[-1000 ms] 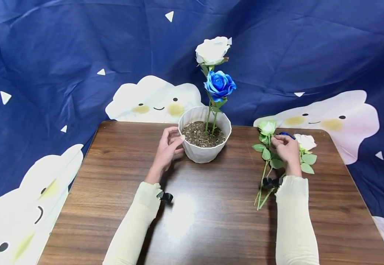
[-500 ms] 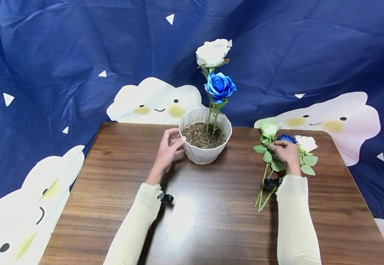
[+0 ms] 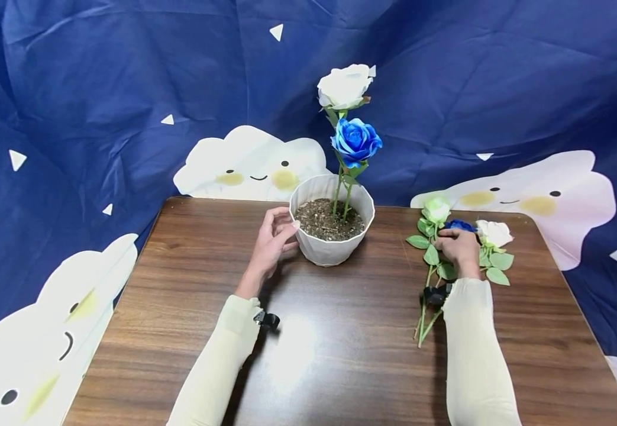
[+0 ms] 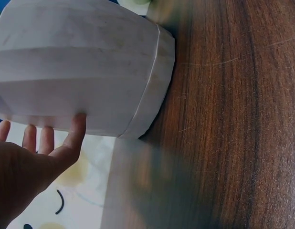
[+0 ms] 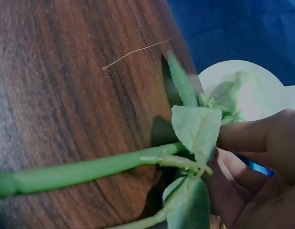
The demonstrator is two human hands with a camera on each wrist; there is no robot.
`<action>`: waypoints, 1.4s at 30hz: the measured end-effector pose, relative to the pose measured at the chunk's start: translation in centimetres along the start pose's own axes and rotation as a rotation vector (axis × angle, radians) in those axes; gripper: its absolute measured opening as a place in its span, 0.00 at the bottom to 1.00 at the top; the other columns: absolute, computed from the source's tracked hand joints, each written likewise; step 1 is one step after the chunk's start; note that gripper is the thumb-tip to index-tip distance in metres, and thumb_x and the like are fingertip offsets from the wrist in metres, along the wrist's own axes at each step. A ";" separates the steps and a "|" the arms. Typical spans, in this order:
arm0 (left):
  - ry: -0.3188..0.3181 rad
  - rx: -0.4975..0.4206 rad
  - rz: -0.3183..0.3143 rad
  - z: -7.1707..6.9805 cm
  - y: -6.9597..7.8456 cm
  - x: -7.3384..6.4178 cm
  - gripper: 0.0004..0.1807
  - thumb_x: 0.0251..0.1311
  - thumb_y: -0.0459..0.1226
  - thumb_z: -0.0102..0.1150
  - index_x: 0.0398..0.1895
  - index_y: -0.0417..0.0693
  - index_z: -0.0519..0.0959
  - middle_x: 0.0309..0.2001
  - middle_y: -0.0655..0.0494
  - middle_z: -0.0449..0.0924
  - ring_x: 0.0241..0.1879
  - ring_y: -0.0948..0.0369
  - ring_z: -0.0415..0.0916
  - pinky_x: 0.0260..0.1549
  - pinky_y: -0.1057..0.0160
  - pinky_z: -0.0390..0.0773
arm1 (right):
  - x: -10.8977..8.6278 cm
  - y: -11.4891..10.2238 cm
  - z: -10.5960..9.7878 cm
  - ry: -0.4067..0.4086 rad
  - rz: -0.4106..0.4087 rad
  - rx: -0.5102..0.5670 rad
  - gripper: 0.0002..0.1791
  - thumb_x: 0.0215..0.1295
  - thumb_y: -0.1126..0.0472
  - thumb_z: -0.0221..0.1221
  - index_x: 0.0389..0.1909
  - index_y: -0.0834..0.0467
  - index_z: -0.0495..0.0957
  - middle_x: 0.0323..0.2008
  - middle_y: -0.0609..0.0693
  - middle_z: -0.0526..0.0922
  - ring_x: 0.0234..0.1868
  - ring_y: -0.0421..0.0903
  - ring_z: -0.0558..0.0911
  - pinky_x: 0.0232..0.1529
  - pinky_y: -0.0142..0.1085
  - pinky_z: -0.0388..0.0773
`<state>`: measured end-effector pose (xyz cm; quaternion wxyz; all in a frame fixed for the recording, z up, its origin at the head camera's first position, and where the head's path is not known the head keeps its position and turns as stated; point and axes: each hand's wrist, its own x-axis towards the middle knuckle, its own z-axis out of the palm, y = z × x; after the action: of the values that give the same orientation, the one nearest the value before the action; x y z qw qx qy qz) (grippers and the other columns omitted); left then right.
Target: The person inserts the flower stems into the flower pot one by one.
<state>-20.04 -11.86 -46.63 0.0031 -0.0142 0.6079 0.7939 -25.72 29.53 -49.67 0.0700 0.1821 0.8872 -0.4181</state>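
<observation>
My left hand [image 3: 272, 245] rests its thumb and fingertips against the left side of a white faceted flowerpot [image 3: 325, 251]. In the left wrist view the thumb and fingers touch the pot wall [image 4: 90, 62] lightly, not wrapped round it. Soil [image 3: 329, 219] lies in the pot, and a white rose [image 3: 344, 87] and a blue rose [image 3: 356, 142] stand upright in it. On the right, my right hand [image 3: 458, 248] pinches a pale green rose [image 3: 436, 210] by its stem, just below the bloom. Leaves [image 5: 197, 129] partly hide those fingertips in the right wrist view.
Beside and partly under my right hand lie a dark blue rose [image 3: 459, 225] and a white rose [image 3: 494, 234]. Everything stands on a brown wooden table [image 3: 361, 355]. Behind its far edge hangs a blue cloth [image 3: 127, 71] with cloud faces.
The pale green rose has shifted slightly to the right and toward me with my right hand, and its bloom is a little higher off the others. My left hand stays at the pot.
</observation>
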 end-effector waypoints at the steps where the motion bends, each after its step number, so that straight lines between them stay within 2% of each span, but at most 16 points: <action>1: 0.001 -0.002 -0.003 0.0 0.0 0.0 0.25 0.67 0.30 0.58 0.65 0.42 0.64 0.59 0.42 0.69 0.47 0.61 0.75 0.55 0.33 0.76 | 0.0 0.0 0.0 0.000 0.002 0.017 0.25 0.65 0.63 0.63 0.63 0.64 0.77 0.61 0.65 0.78 0.41 0.43 0.80 0.34 0.28 0.78; 3: 0.006 -0.007 -0.007 -0.1 0.0 -0.1 0.25 0.67 0.30 0.58 0.65 0.42 0.64 0.59 0.42 0.68 0.47 0.60 0.75 0.55 0.32 0.75 | 0.0 0.1 0.1 -0.012 -0.003 0.074 0.25 0.65 0.65 0.62 0.64 0.65 0.76 0.58 0.62 0.81 0.34 0.34 0.78 0.32 0.26 0.80; 6: 0.004 -0.014 -0.010 -0.2 0.0 -0.1 0.25 0.67 0.30 0.58 0.65 0.41 0.64 0.60 0.39 0.67 0.47 0.61 0.75 0.56 0.30 0.73 | -0.2 0.0 0.0 -0.035 -0.012 0.172 0.26 0.67 0.67 0.60 0.66 0.66 0.74 0.44 0.51 0.87 0.31 0.29 0.77 0.35 0.26 0.81; 9: -0.004 -0.016 -0.010 -0.2 -0.1 -0.1 0.25 0.67 0.30 0.57 0.65 0.41 0.64 0.61 0.38 0.67 0.47 0.61 0.75 0.57 0.29 0.72 | -0.6 0.0 -0.3 -0.073 -0.004 0.303 0.27 0.68 0.68 0.59 0.68 0.68 0.71 0.33 0.36 0.84 0.31 0.28 0.79 0.34 0.26 0.82; 11: -0.009 -0.011 -0.011 -0.1 -0.1 -0.1 0.25 0.67 0.30 0.57 0.65 0.41 0.63 0.61 0.38 0.68 0.47 0.61 0.75 0.56 0.30 0.73 | -1.0 0.0 -0.5 -0.099 0.009 0.410 0.27 0.69 0.69 0.58 0.68 0.68 0.69 0.30 0.33 0.83 0.30 0.30 0.80 0.33 0.27 0.83; 15: -0.012 -0.001 -0.012 -0.1 -0.3 -0.2 0.25 0.67 0.30 0.57 0.65 0.41 0.64 0.60 0.41 0.69 0.47 0.61 0.75 0.55 0.32 0.75 | -1.6 -0.1 -0.8 -0.163 0.044 0.631 0.27 0.69 0.71 0.59 0.68 0.66 0.67 0.31 0.36 0.86 0.32 0.34 0.84 0.34 0.29 0.85; 20: -0.005 -0.001 -0.009 -0.1 -0.4 -0.2 0.25 0.67 0.30 0.58 0.65 0.42 0.64 0.59 0.41 0.69 0.48 0.60 0.75 0.55 0.31 0.75 | -2.1 -0.6 -1.1 -0.197 0.041 0.766 0.27 0.69 0.70 0.61 0.67 0.62 0.68 0.38 0.39 0.85 0.36 0.34 0.84 0.36 0.30 0.86; 23: -0.005 -0.005 -0.005 -0.1 -0.3 -0.1 0.25 0.67 0.30 0.58 0.65 0.42 0.64 0.60 0.39 0.68 0.48 0.60 0.75 0.55 0.30 0.74 | -2.3 -1.1 -1.2 -0.200 0.048 0.835 0.25 0.68 0.71 0.62 0.64 0.60 0.69 0.43 0.42 0.80 0.38 0.34 0.83 0.38 0.32 0.86; 27: -0.006 -0.017 -0.003 0.0 -0.2 0.0 0.25 0.67 0.30 0.58 0.65 0.42 0.64 0.60 0.40 0.68 0.48 0.60 0.75 0.56 0.30 0.73 | -2.5 -1.7 -1.2 -0.162 0.041 0.926 0.21 0.66 0.73 0.63 0.57 0.58 0.73 0.42 0.46 0.76 0.36 0.37 0.82 0.38 0.34 0.87; 30: -0.007 -0.019 0.001 0.0 -0.1 0.0 0.25 0.67 0.30 0.58 0.65 0.42 0.64 0.59 0.42 0.68 0.48 0.60 0.75 0.55 0.31 0.74 | -2.7 -2.0 -1.1 -0.123 0.013 0.994 0.18 0.64 0.75 0.64 0.52 0.59 0.74 0.37 0.46 0.82 0.33 0.39 0.84 0.34 0.35 0.87; 34: -0.007 -0.021 0.003 0.1 0.0 0.0 0.25 0.66 0.30 0.58 0.65 0.42 0.64 0.59 0.43 0.69 0.47 0.61 0.75 0.55 0.32 0.75 | -3.0 -2.5 -1.1 -0.090 -0.028 1.084 0.16 0.64 0.77 0.63 0.48 0.60 0.74 0.32 0.48 0.86 0.30 0.40 0.85 0.29 0.35 0.87; 42: 0.001 -0.018 0.000 0.1 -0.2 0.0 0.24 0.66 0.30 0.58 0.64 0.43 0.65 0.57 0.45 0.70 0.46 0.62 0.76 0.54 0.33 0.76 | -4.0 -4.0 -1.2 -0.014 -0.102 1.222 0.18 0.58 0.82 0.64 0.46 0.63 0.75 0.29 0.54 0.84 0.33 0.44 0.86 0.30 0.40 0.87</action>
<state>-20.04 -11.75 -46.75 0.0026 -0.0148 0.6008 0.7992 -23.49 27.02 -44.96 -0.0611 0.1440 0.4942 -0.8551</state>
